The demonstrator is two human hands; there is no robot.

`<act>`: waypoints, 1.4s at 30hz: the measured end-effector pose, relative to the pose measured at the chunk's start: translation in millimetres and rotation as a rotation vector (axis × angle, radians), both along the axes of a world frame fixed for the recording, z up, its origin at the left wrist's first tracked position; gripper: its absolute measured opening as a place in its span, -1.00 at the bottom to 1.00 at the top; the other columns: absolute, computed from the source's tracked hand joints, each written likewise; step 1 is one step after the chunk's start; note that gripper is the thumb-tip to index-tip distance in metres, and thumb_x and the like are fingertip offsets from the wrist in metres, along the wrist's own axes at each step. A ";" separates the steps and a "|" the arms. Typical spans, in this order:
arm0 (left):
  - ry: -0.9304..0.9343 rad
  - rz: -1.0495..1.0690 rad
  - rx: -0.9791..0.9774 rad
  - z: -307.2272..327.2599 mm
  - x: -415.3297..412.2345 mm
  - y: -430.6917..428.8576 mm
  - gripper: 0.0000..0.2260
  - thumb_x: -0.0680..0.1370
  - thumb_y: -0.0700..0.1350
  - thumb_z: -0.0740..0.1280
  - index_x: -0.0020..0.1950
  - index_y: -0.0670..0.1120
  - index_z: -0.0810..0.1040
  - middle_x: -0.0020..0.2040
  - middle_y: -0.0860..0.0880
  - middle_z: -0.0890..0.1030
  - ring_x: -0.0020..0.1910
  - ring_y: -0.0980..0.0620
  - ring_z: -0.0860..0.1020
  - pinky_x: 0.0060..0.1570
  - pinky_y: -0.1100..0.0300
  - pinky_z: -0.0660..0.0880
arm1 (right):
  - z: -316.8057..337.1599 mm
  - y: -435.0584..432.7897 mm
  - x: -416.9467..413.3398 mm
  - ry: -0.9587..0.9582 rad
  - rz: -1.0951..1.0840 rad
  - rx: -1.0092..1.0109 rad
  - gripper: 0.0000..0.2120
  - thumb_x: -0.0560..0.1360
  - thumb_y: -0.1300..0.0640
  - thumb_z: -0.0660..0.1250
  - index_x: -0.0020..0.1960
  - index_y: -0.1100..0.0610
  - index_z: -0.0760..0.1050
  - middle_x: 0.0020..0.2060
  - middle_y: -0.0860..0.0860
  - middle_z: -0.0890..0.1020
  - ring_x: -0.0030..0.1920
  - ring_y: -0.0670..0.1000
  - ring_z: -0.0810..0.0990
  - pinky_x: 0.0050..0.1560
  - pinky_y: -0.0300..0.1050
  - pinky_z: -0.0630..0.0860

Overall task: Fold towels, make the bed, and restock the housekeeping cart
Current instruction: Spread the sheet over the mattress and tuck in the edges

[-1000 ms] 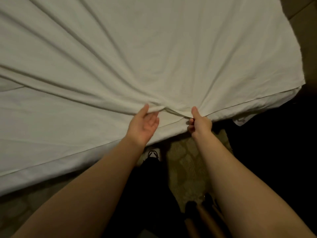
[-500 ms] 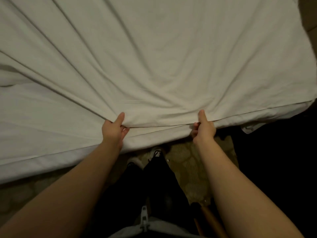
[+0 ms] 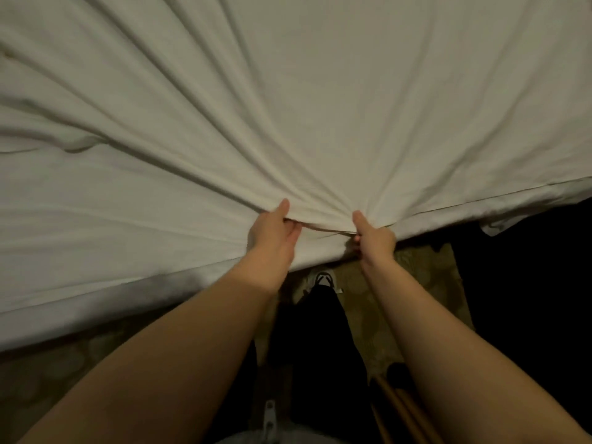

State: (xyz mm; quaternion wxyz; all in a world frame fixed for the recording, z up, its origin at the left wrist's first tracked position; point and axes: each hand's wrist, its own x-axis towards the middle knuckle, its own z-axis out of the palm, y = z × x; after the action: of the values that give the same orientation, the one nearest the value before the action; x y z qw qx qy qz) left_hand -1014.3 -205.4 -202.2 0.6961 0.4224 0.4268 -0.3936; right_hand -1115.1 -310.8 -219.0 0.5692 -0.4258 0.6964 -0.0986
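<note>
- White sheet (image 3: 288, 107) is pinched at its edge by the left hand (image 3: 272, 233) and right hand (image 3: 374, 238), set close together.
- Pulled so narrowly, creases could be bunched beyond the hands, or the hold lost.

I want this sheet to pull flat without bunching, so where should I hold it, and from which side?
Grip the sheet by its hemmed near edge, thumbs on top, from the side where you stand. The left hand and right hand pinch close together and creases fan from there; a wider hold would probably spread the pull.
</note>
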 end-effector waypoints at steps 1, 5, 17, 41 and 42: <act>0.018 0.072 -0.063 2.6 19.5 8.1 -0.72 0.57 -0.22 0.30 0.28 -0.18 0.46 0.23 -0.15 0.55 0.15 -0.09 0.54 0.15 0.07 0.48 | 0.3 1.5 -0.5 -0.002 -0.018 -0.014 -0.71 0.46 0.12 0.44 -0.32 0.18 0.41 -0.42 0.02 0.47 -0.45 -0.07 0.40 -0.47 -0.31 0.38; -0.007 0.117 -0.100 5.1 78.3 59.1 -0.89 0.56 -0.26 0.28 0.07 -0.18 0.51 0.16 -0.11 0.59 0.14 -0.08 0.55 0.15 0.05 0.49 | 2.8 11.1 1.5 -0.026 -0.053 -0.022 -0.76 0.48 0.10 0.42 -0.26 0.16 0.43 -0.39 0.00 0.49 -0.61 -0.18 0.39 -0.49 -0.28 0.39; -0.180 -0.162 0.271 -9.7 29.9 119.1 -0.79 0.55 -0.14 0.35 0.16 -0.09 0.46 -0.06 -0.02 0.53 -0.16 0.05 0.52 -0.33 0.25 0.49 | 8.4 105.1 51.3 -0.200 -0.143 0.403 -0.68 0.46 0.01 0.43 -0.26 0.10 0.33 -0.61 -0.07 0.29 -0.64 -0.13 0.22 -0.65 -0.36 0.15; -0.164 -0.185 0.209 -7.3 30.0 154.0 -0.94 0.53 -0.22 0.36 -0.10 -0.13 0.50 -0.35 0.00 0.45 -0.56 0.18 0.31 -0.56 0.35 0.32 | 20.4 165.9 70.9 -0.198 0.011 0.474 -0.73 0.48 0.00 0.40 -0.07 0.18 0.44 -0.51 0.00 0.42 -0.57 -0.07 0.34 -0.58 -0.31 0.27; -0.164 -0.171 0.232 -7.1 26.9 153.8 -0.94 0.52 -0.22 0.37 -0.11 -0.12 0.49 -0.38 0.01 0.43 -0.54 0.17 0.31 -0.55 0.35 0.33 | 20.5 172.7 74.3 -0.189 0.052 0.491 -0.75 0.49 0.01 0.40 -0.10 0.19 0.44 -0.50 0.00 0.44 -0.55 -0.07 0.35 -0.56 -0.30 0.28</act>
State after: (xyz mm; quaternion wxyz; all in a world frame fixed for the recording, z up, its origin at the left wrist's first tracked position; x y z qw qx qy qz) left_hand -987.3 -51.6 -209.2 0.6392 0.5654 0.3735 -0.3638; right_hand -1040.8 -138.1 -198.5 0.7204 -0.2815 0.6320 0.0488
